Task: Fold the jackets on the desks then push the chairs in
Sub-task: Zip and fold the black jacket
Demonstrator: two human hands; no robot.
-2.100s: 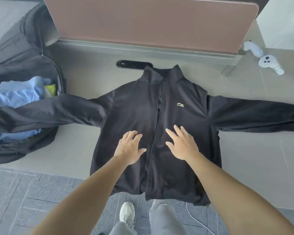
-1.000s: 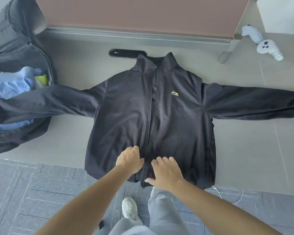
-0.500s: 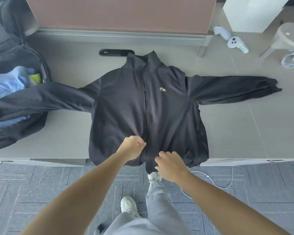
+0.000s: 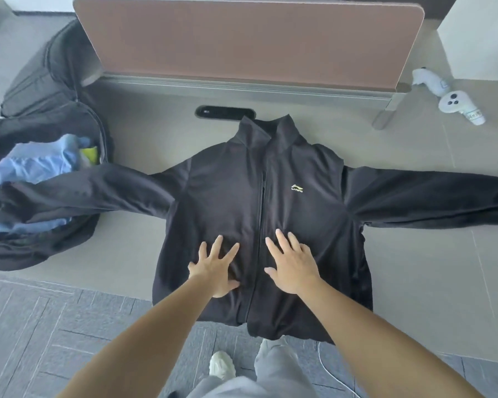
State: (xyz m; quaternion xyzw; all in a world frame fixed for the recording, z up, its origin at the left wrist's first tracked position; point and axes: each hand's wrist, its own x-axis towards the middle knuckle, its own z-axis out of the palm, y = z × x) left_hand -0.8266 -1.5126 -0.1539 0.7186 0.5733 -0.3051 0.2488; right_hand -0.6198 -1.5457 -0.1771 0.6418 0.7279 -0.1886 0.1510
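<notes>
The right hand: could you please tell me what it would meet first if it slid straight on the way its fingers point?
The right hand points away and slightly left over the jacket, so it would probably meet the zipper first, then the collar.

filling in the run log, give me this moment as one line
stage: no fold yet | jacket: face up, sleeves spread, hem past desk edge | left hand: flat on front | right hand: flat on front

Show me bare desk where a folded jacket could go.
Widest: desk right of the jacket, between its right-hand sleeve and the front edge. Smaller patch between jacket body and backpack. Crowded: backpack at left, controllers far right.
</notes>
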